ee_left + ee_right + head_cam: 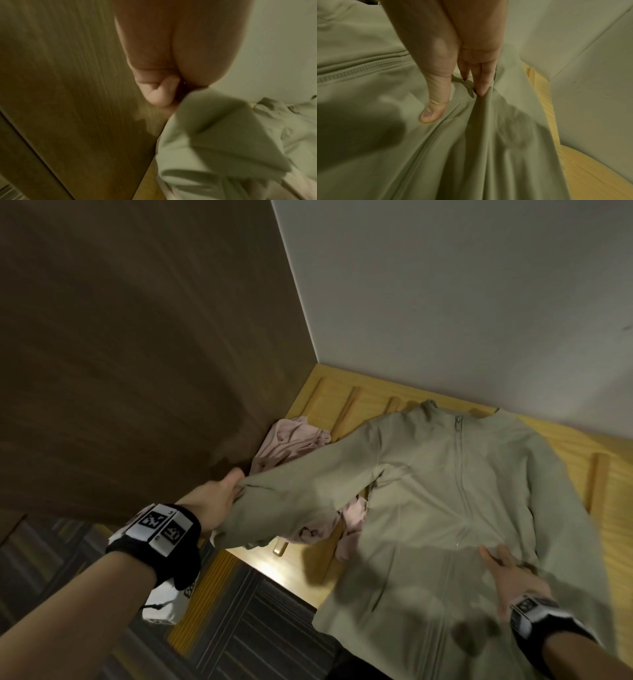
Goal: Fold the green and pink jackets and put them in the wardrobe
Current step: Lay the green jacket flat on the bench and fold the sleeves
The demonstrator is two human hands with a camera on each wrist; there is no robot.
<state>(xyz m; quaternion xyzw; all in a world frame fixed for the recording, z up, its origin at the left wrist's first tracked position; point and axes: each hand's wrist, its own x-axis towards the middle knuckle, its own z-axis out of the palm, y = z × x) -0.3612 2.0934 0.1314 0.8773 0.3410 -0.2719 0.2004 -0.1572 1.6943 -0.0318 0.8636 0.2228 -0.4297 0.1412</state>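
Observation:
The green jacket (pixel 445 491) lies face up, zipped, on a yellow wooden surface (pixel 342 392), its hem hanging over the near edge. My left hand (pixel 236 486) grips the end of its left sleeve and holds it stretched out to the left, above the surface. In the left wrist view the curled fingers (pixel 159 94) clamp the sleeve cloth (pixel 214 135). My right hand (pixel 503 570) rests on the jacket's lower front right of the zip; thumb (pixel 431 115) and fingers (pixel 481 90) pinch up a fold (pixel 488 115). The crumpled pink jacket (pixel 291 440) lies partly under the green sleeve.
A dark brown wooden wardrobe panel (pixel 137 354) stands close on the left, right beside my left hand. A white wall (pixel 445 285) backs the surface. Dark striped carpet (pixel 257 628) lies below the near edge.

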